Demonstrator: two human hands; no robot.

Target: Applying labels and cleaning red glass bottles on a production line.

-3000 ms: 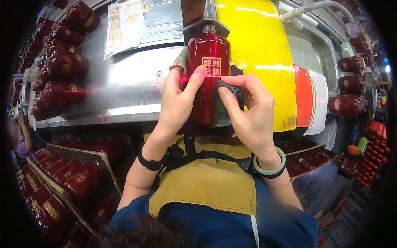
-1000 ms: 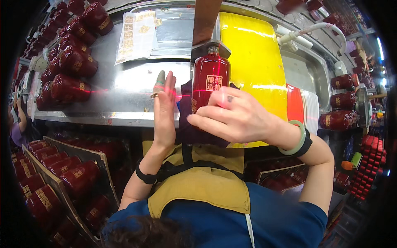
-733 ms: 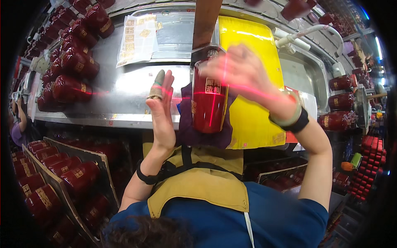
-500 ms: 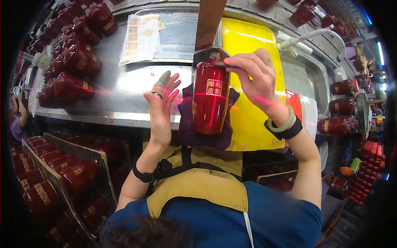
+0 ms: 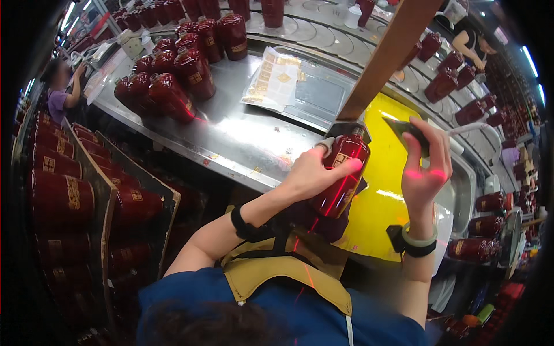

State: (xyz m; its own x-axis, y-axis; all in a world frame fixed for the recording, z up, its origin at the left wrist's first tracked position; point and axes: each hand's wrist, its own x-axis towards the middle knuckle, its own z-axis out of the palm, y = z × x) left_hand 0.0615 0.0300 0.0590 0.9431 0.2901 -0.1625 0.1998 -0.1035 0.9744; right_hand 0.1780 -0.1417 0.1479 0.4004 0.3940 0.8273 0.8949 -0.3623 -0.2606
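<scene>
A glossy dark-red bottle [image 5: 353,151] with a gold square label leans on a dark purple cloth [image 5: 340,228] in front of me, its neck pointing away. My left hand [image 5: 309,173] wraps round it, thumb across the front; a fingertip wears a grey-green cover. Apart from the bottle, my right hand [image 5: 428,170] is raised over the yellow board [image 5: 384,179]. Pinched in its fingers is a thin, dark, flat scraper-like piece [image 5: 407,131]. Red laser lines fall on the bottle and both hands.
Red bottles [image 5: 193,72] stand grouped on the metal table [image 5: 231,138] at left, near a sheet of gold labels [image 5: 274,81]. A brown post [image 5: 392,57] rises behind my bottle. Right are a sink [image 5: 464,173] and more bottles. Board-sided racks [image 5: 109,213] hold bottles at lower left. Other people work farther off.
My left hand has gone from open beside the bottle to gripping it. My right hand has moved away rightward with the dark piece. The bottle now tilts, and the whole view has turned.
</scene>
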